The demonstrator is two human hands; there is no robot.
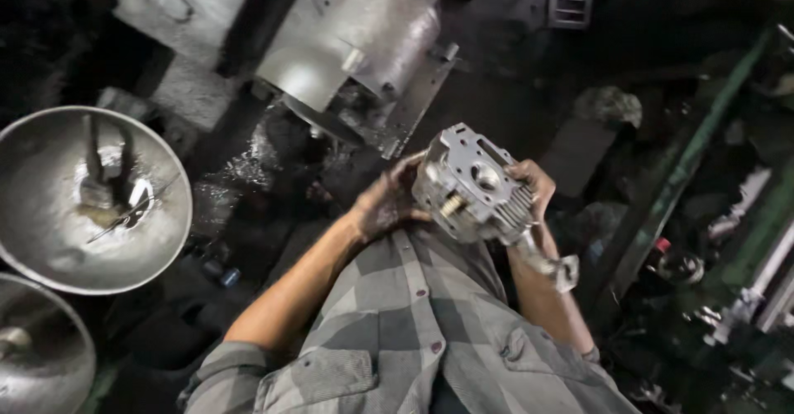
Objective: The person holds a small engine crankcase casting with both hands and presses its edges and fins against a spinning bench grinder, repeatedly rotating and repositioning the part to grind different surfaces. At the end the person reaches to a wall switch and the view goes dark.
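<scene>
Person's got a finned metal engine cylinder held up in front of the chest w/ both hands, over a dark oily floor. It's a grey cast part: flat plate face w/ bolt holes turned up and toward the camera, a round port near the middle, small brass-coloured fitting low on the left side of that face. Cooling fins show on the right side, under the fingers. Long axis runs on a slant, from the plate end at upper left down to lower right, where a thin rod w/ a small blocky metal end sticks out past the wrist. So the plate end points up and away from the body, rod end points down toward the person's right forearm.

Left hand, greasy, is cupped against the left side of the cylinder, fingers curled round the edge, gripping it. Right hand is wrapped over the top right corner and the fins, fingers clenched on the part too.

Around: big shiny metal bowl w/ tools lying in it well off to the left, a second bowl's rim below it, and a grey machine housing on the floor beyond the hands. Green metal frame runs along the right side
</scene>
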